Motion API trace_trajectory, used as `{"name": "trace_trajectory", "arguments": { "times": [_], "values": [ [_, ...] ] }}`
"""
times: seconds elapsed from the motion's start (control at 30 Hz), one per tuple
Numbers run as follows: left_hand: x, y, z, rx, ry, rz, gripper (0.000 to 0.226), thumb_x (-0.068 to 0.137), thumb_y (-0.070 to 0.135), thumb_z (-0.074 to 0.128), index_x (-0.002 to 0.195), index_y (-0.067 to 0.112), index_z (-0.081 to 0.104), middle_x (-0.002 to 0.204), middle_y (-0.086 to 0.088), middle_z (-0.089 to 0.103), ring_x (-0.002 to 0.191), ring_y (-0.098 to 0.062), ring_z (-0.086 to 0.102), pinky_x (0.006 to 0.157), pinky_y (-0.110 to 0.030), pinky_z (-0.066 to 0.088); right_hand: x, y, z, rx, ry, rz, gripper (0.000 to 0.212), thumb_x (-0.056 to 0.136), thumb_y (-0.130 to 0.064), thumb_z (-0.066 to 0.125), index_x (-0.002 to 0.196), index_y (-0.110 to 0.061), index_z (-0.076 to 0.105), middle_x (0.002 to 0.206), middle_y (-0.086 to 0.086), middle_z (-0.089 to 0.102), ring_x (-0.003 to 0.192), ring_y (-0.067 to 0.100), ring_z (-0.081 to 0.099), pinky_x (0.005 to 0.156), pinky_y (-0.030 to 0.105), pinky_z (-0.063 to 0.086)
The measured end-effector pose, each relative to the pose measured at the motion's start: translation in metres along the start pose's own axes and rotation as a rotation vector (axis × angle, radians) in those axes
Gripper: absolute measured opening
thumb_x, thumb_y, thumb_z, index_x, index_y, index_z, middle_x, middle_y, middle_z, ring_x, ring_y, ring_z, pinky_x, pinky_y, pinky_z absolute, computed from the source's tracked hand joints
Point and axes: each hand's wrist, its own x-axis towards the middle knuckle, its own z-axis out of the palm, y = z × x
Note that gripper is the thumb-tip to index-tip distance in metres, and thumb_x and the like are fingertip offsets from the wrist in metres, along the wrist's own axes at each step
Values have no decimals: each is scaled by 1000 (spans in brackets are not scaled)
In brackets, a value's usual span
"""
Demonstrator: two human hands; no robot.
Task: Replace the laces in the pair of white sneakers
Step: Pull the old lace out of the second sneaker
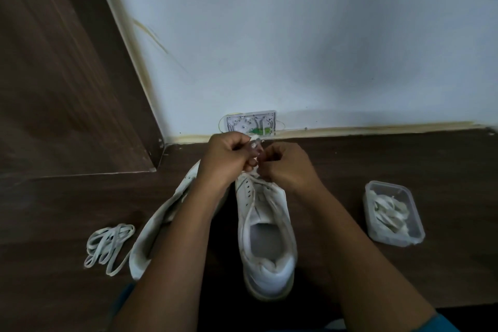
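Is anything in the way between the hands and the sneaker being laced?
Nothing visible. The left hand and right hand both pinch the lace at the front of the upright sneaker. The other sneaker lies aside under the left forearm; the container sits apart on the right.

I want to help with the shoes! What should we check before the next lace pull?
1. Both the left hand and right hand pinch the lace: ok.
2. The upright sneaker stands on its sole: ok.
3. Next eyelet in sight: cannot tell, the hands hide it.
4. The second sneaker is ready: not ok, it lies on its side.
5. More spare laces wait in the container: ok.
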Motion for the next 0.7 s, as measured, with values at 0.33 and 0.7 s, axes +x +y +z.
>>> {"name": "trace_trajectory", "arguments": {
  "times": [0.33, 0.7],
  "values": [
    [1, -3, -7, 29, -33, -63, 37, 80, -15, 47, 96, 14, 63, 77, 1, 62, 54, -3, 51, 49, -15, 38, 0, -9, 11, 284, 243, -104, 19, 87, 0, 58, 72, 10, 62, 63, 14, 63, 55, 15, 61, 53, 32, 52],
    [4, -14, 5, 65, -14, -70, 33, 95, 8, 50, 64, 9, 59, 54, 3, 56, 41, -3, 51, 43, -17, 42, 6, 3, -6, 229, 138, 63, 9, 78, -2, 63, 83, -7, 68, 74, 9, 66, 67, 19, 59, 68, 34, 52]
  ]
}}
